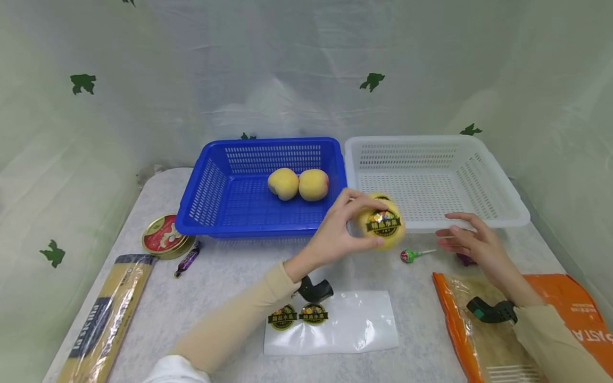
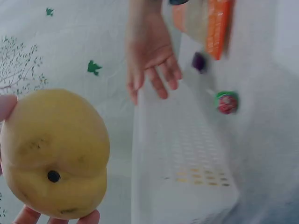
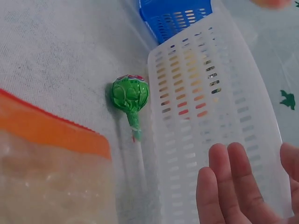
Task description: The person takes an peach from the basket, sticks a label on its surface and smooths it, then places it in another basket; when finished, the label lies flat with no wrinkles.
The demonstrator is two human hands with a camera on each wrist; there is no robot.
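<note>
My left hand point(image 1: 335, 231) grips a yellow peach point(image 1: 371, 236) between thumb and fingers, above the table at the front left corner of the white basket point(image 1: 503, 219). A black-and-gold label point(image 1: 384, 223) faces me on the peach, and part of another shows near its top. In the left wrist view the underside of the peach point(image 2: 60, 135) has a small dark hole. My right hand point(image 1: 474, 242) hovers with loosely bent fingers by the white basket's front rim, holding nothing. A green-wrapped lollipop point(image 1: 407, 256) lies between the hands; a dark purple wrapper point(image 1: 464, 259) is partly hidden under the right hand.
Two peaches point(image 1: 284, 184) sit in the blue basket point(image 1: 258, 232). A white sheet point(image 1: 354, 330) with two labels point(image 1: 313, 314) lies in front. At left are a round tin point(image 1: 163, 234), a purple candy point(image 1: 188, 260) and a spaghetti pack point(image 1: 107, 314); an orange pasta bag point(image 1: 452, 319) lies right.
</note>
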